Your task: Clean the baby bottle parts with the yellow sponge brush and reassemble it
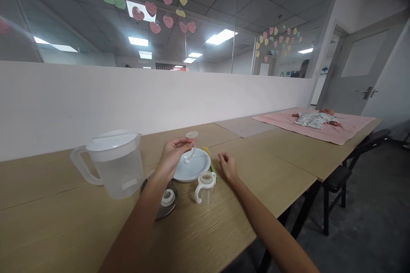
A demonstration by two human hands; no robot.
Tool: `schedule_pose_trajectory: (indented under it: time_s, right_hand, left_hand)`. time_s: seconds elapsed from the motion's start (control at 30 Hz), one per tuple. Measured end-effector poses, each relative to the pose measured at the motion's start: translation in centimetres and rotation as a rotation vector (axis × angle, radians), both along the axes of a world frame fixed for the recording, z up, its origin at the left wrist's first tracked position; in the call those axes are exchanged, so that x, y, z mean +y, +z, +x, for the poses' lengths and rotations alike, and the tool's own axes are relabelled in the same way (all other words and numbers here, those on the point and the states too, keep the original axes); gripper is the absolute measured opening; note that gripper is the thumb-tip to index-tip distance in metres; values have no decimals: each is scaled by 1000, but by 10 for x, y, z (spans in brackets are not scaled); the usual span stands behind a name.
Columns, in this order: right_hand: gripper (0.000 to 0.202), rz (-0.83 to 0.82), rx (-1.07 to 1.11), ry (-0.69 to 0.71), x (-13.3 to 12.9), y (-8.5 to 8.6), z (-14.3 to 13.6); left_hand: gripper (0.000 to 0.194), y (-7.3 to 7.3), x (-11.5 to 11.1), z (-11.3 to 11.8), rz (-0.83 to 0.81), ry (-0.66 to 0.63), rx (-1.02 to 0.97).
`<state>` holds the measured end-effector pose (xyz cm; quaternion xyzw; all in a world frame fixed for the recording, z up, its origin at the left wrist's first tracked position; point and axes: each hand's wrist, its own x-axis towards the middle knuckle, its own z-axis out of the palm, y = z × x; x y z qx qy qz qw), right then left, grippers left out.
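My left hand pinches a translucent silicone straw nipple; its thin tube hangs down over a pale plate. To the right of the plate, my right hand has its fingers curled closed. A faint thin line runs from its fingertips towards the tube, but I cannot make out what it is. Between my forearms stands a clear cup with white handles, its top uncovered. Partly behind my left forearm, a white ring cap rests on a dark metal tray. Thin yellow and green sticks lie beside the plate.
A translucent lidded pitcher stands at the left. Far right on the wooden table, a baby doll lies on a pink cloth. A grey mat lies near the wall. Black stools stand beside the right edge.
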<state>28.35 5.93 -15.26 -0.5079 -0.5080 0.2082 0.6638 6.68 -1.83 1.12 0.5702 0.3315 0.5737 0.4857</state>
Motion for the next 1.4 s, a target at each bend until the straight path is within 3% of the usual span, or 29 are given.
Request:
schedule_pose_trajectory:
  time_s: [0.17,0.3,0.53,1.4]
  right_hand:
    - [32,28,-301,-28,-7,0,-6]
    - [34,14,-429,-48,-7,-1,-6]
    - [40,-31,-593,-103,-7,-3,-5]
    - [47,-33,-702,-139,-4,-6,-4]
  left_hand:
    - [20,7,-22,9,56,-98,205]
    - [15,2,-24,14,80,-172,296]
    - [17,1,-23,12,91,-150,320]
    - [15,-2,-22,10,65,-180,277]
